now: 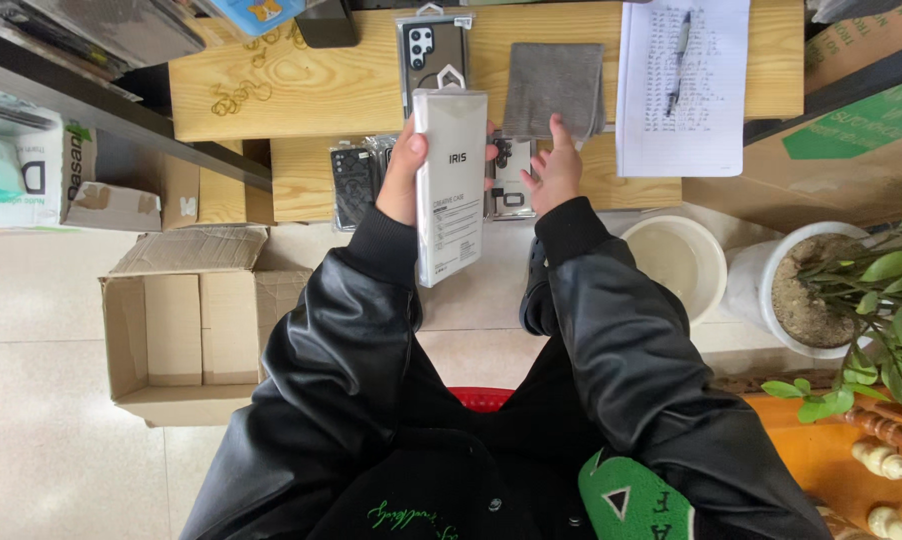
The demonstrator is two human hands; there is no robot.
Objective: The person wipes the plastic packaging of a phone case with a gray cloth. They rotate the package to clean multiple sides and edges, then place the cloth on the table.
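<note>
The person's left hand [403, 172] is gripping a tall white phone-case box [450, 186], fingers wrapping around its left edge while the box is standing upright in the air, above the near edge of the lower wooden shelf [301, 180] and in front of the person's chest. The right hand [554, 170] is hovering just to the right of the box with fingers loosely spread and released, holding nothing; its fingertips are lying close to a folded grey cloth [556, 88], though whether they are touching it is hard to tell from this angle.

Behind the box, a second packaged case [431, 50] showing a dark phone back is lying on the upper wooden tabletop [271, 70]. More dark cases in clear wrapping [353, 182] are sitting on the lower shelf, partly hidden by the box and the hands. To the right, a sheet of handwritten paper [683, 90] is lying on the tabletop with a pen [679, 60] resting on it.

On the floor at the left, an open cardboard carton [186, 330] is sitting with flaps spread. At the right, a pale bucket [676, 260] is standing beside a white pot with a green plant [821, 290].
</note>
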